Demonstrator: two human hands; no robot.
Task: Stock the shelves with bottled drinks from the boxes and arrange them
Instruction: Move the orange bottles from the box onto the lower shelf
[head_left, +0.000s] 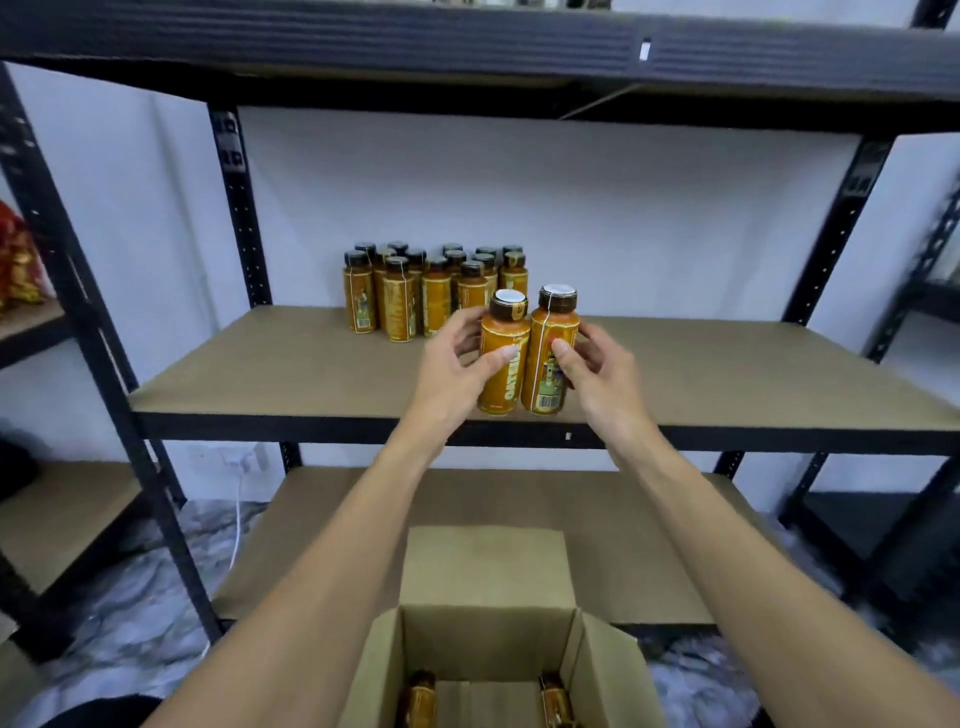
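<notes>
Done so far: a cluster of orange bottles (436, 288) stands upright toward the back of the middle shelf (270, 374), packed close in rough rows.
In hand: two more bottles, side by side and touching, both upright, held over the front part of that shelf.
Left hand (457, 364): curled round the left bottle (503, 358); the thumb lies across its label, the other fingers wrap behind out of sight.
Right hand (597, 364): curled round the right bottle (551, 358); the thumb presses on the front of the label, the fingertips reach round the far side.
Contact with shelf: the bottle bases sit near the front edge; whether they rest on the board or hang just above it cannot be told.
Left to do: the open box (488, 654) below holds at least two more bottles (418, 699), so stocking looks partway through.
Judgement: the held pair likely belongs in front of the cluster, well apart from it now.
</notes>
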